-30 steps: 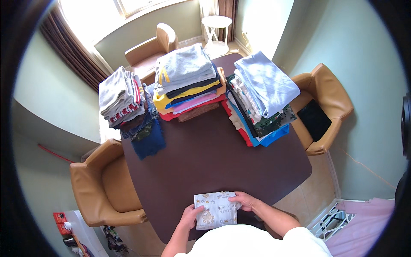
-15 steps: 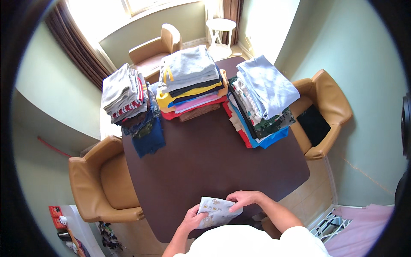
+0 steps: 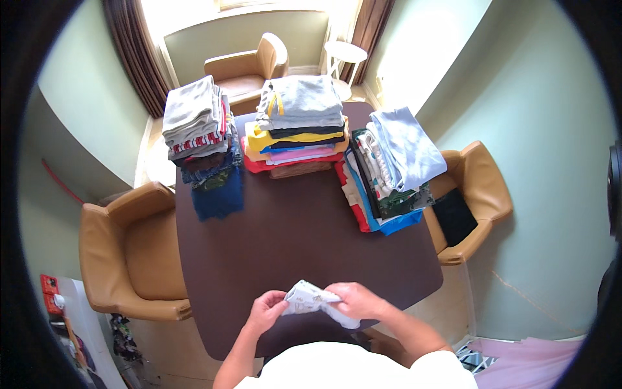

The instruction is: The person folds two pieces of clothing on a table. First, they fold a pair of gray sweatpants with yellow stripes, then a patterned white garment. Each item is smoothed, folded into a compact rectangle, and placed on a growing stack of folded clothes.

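Over the near edge of the dark brown table point(image 3: 304, 240), a light grey printed cloth garment point(image 3: 303, 296) is held between both hands. My left hand point(image 3: 267, 311) pinches its left end, fingers closed. Around its right part my right hand point(image 3: 352, 301) is closed, and a loose end of the cloth hangs below that hand. The garment looks bunched in the middle; its exact kind cannot be told. Farther off stand three stacks of folded clothes: a left stack point(image 3: 194, 120), a middle stack point(image 3: 301, 104) and a right stack point(image 3: 408, 152) topped with pale blue cloth.
Tan armchairs stand left point(image 3: 146, 253), right point(image 3: 486, 185) and behind the table point(image 3: 243, 71). A black cushion-like item point(image 3: 455, 218) lies on the right chair. A round white side table point(image 3: 345, 52) is by the window. Pink cloth point(image 3: 528, 356) drapes over a white rack at lower right.
The garment, flat and spread before, is now gathered and bent between my hands. My right hand has shifted its grip on it. The whole view has turned slightly.
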Demonstrator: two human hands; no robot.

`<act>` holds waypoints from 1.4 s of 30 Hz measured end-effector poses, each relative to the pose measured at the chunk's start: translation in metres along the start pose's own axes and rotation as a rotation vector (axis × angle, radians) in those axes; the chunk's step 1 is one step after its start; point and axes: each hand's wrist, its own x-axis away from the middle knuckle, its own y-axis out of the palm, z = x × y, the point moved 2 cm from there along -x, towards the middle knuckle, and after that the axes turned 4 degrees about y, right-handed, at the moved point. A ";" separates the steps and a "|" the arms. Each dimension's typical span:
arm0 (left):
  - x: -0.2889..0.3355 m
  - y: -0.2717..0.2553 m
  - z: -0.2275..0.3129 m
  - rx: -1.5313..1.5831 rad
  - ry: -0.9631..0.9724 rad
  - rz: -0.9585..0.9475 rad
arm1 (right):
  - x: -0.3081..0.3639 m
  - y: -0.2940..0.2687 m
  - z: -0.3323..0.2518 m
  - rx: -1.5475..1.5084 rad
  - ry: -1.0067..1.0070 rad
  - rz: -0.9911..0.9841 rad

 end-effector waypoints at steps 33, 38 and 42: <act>-0.009 -0.056 -0.056 -1.119 0.539 0.740 | -0.048 -0.426 0.079 0.077 0.468 0.641; -0.005 -0.056 -0.052 -1.147 0.524 0.749 | -0.059 -0.416 0.091 0.046 0.380 0.732; -0.007 -0.056 -0.053 -1.142 0.523 0.738 | -0.057 -0.421 0.093 0.029 0.316 0.802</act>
